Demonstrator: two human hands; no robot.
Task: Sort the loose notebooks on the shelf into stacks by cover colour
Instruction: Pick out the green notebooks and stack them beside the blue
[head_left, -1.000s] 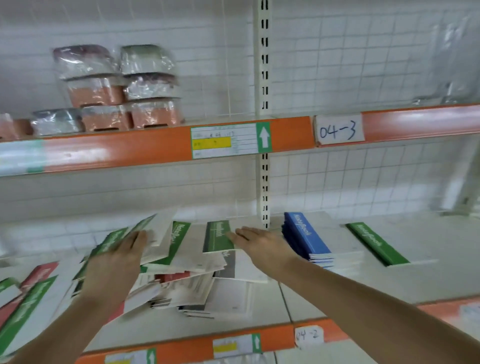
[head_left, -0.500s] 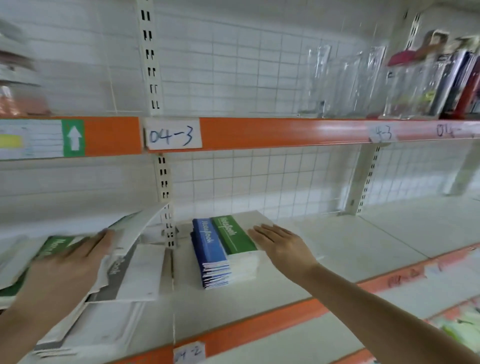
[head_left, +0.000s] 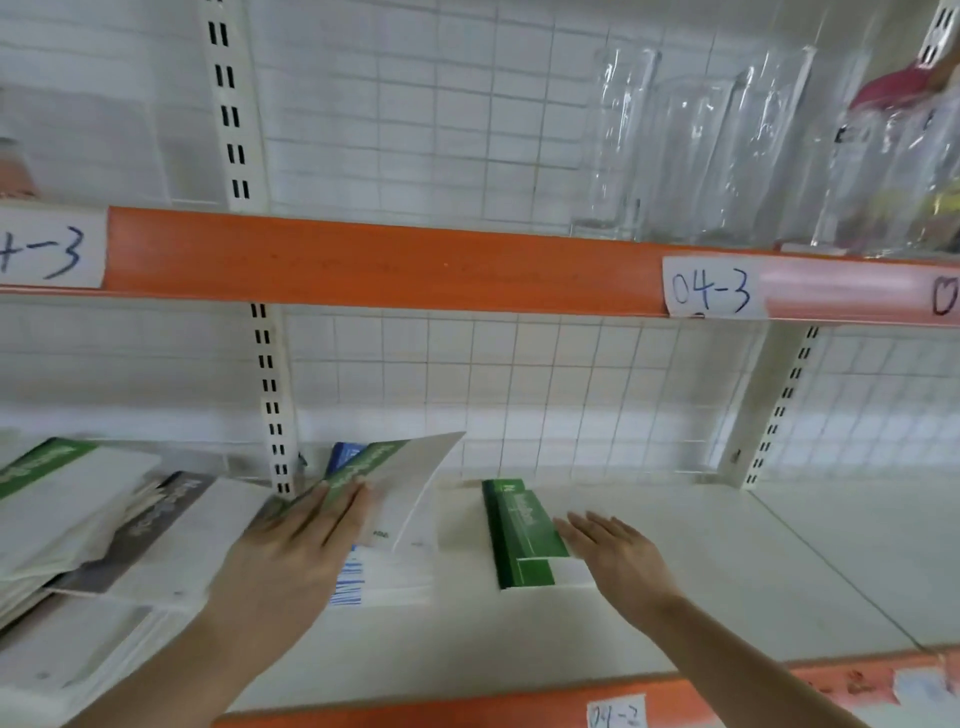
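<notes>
Since half a second ago we have slid the green stack (head_left: 524, 540) clear of the blue stack (head_left: 358, 571), right hand (head_left: 618, 561) fingers straight against it, while the left hand (head_left: 296, 545) grips a green notebook (head_left: 384, 467) just leftward, so colours separate

White shelf (head_left: 727, 597): green stack (head_left: 524, 540), blue stack (head_left: 363, 577), loose pile (head_left: 104, 535) left.
</notes>
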